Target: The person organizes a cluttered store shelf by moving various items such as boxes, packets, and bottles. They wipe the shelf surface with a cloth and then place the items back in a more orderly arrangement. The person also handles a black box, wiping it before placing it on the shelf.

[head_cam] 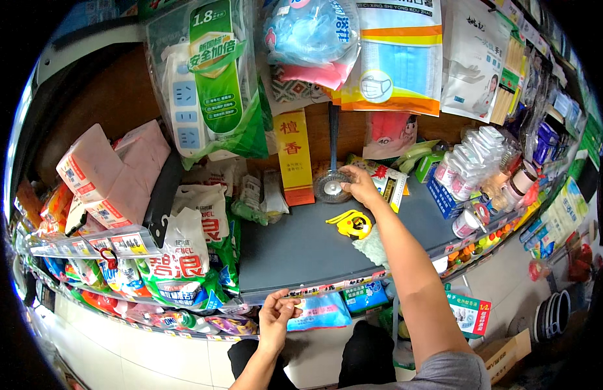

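Note:
My right hand (361,186) reaches to the back of a grey shelf (291,248), its fingers at the round head of a long-handled brush (332,186). The brush's dark handle rises against the brown back panel. Whether the fingers grip it or only touch it is hard to tell. Just in front lie a yellow cartoon-faced item (354,224) and a pale green mesh item (372,246), partly behind my forearm. A yellow and red incense box (295,158) stands left of the brush. My left hand (278,312) hangs before the shelf's front edge, fingers curled loosely, with nothing visible in it.
Detergent bags (177,258) stand at the left, beside pink-wrapped packs (104,170) on a shelf. A packaged power strip (187,107), a bath puff (306,34) and a mask pack (399,58) hang above. Small jars (465,226) stand right; a cardboard box (503,356) is on the floor.

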Motion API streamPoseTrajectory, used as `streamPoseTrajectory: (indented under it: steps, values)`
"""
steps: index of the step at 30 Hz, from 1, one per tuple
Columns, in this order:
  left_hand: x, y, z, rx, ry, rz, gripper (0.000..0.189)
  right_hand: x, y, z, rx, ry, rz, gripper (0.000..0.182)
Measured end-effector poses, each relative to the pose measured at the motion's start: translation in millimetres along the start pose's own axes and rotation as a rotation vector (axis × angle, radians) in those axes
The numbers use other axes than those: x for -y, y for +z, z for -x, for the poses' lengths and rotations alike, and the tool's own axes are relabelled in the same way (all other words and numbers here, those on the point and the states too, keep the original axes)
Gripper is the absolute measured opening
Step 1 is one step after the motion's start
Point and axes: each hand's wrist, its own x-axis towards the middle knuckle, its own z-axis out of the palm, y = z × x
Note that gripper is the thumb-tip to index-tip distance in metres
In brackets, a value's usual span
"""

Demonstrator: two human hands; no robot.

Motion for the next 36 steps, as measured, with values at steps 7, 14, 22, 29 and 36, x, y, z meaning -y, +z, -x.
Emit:
streamPoseTrajectory:
  steps: [7,14,22,29,36]
  values:
    - [2.8,0.2,-1.8,-0.010,-0.019,-0.020,0.028,-14.6,-9.0,-18.9,-0.026,-0.023,0.063,0.041]
    - [6.0,2.2,-0.9,-0.002,-0.028,-0.020,0.027,-11.0,-1.6,-13.1,-0.065,-0.019,0.130,0.051]
    - [5.1,4.7,2.7,0.013,-0.010,-0.015,0.028,-0.3,1.6,-2.3,-0.153,-0.024,0.114,0.051]
    - [0.5,7.0,4.5,0.018,-0.023,-0.028,0.027,-13.9,0.0,-6.5,-0.111,-0.051,0.141,0.060]
    - [5.4,4.8,3.8,0.010,-0.017,-0.014,0.027,-6.9,0.1,17.5,-0.369,-0.186,0.436,0.047]
